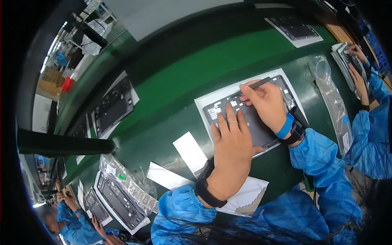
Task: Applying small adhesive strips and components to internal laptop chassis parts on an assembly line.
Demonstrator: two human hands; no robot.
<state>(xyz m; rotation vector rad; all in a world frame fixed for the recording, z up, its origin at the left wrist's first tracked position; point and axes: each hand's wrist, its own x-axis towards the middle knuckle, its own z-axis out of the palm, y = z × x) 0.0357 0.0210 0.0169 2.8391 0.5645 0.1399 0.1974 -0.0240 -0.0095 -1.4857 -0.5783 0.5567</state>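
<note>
The right grip (pixel 270 104) is narrow, thumb and fingers pinched on a dark pen-like tool (pixel 260 83) that slants toward 2 o'clock; its working tip is lost among the fingertips, so contact with the piece below cannot be confirmed. At about 7 o'clock from it, the left grip (pixel 232 151) holds nothing visible: its fingers are spread wide and rest on the panel (pixel 261 131). The step in hand looks like close handwork at the panel's 12 o'clock edge, one hand bracing and the other guiding the tool; the next move seems to call for a steady left hand and a light, exact touch. The panel lies flat on a white sheet (pixel 214 96) on the green desk (pixel 179 81), below both hands. It is dark, thin and rectangular with rounded corners, plain across the middle, with small white patches along the 12 o'clock side and a denser white cluster at the 10 o'clock corner. Farther out, a white strip (pixel 191 152) lies at 8 o'clock, a pale cloth (pixel 249 194) at 6, a clear bag (pixel 332 100) at 3, and another dark panel (pixel 294 29) at 1.
</note>
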